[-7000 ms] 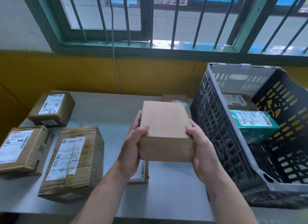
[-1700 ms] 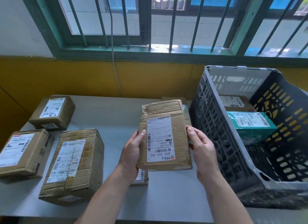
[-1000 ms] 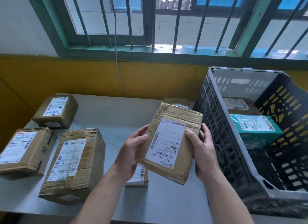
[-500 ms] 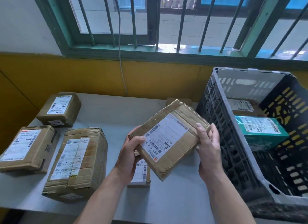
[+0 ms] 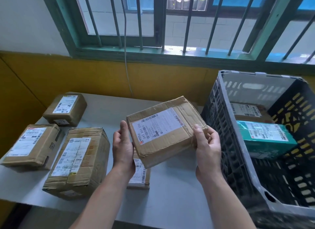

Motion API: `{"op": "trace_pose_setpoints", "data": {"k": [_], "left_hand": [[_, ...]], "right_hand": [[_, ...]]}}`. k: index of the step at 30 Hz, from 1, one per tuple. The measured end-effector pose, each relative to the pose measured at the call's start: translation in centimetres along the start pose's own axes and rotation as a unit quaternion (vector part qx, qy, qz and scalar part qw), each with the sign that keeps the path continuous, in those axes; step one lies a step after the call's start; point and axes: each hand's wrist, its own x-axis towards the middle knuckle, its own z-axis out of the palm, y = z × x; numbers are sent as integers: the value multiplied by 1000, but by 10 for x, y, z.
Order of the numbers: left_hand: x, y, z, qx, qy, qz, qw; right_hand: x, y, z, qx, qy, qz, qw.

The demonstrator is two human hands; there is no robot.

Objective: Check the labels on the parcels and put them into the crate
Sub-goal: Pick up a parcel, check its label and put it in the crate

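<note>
The held parcel [image 5: 167, 129] is creased brown cardboard with glossy tape and a white paper label [image 5: 157, 126]. The crate [image 5: 226, 126] is grey slotted plastic. The worktop [image 5: 170, 194] looks smooth, matt grey. The teal box [image 5: 267, 140] has a sheen.

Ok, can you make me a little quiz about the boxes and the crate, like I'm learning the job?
1. True or false: the left hand and the right hand both hold the parcel, and its label faces up.
2. How many parcels can you see inside the crate? A: one. B: two. C: five.
3. Fill in the gap: the parcel in the crate that lies nearer to us is ____ in colour.

Key
1. True.
2. B: a brown parcel and a green parcel.
3. Green.
</note>
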Motion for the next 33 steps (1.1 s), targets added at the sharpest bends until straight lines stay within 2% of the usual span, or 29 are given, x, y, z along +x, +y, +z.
{"op": "trace_pose_setpoints", "data": {"k": [2,5,10,12,19,24,33], "left_hand": [[-4,-3,1,14,-25,-5,1000],[-14,-4,4,-20,-53,-21,998],[-32,2,14,-10,-66,56,996],[-34,3,18,1,-46,67,997],[-25,36,30,50,-54,123,990],[-22,64,41,58,-116,153,980],[-7,81,77,55,-223,138,964]], "right_hand": [[-3,-4,-1,-8,-18,-5,1000],[-4,-8,-3,-35,-40,-12,998],[-6,-18,-9,-79,-53,-50,994],[-6,-20,-6,-93,-54,-70,992],[1,-54,3,-140,-35,-131,981],[14,-78,7,-220,-24,-152,963],[23,-127,-10,-237,47,-175,954]]}}
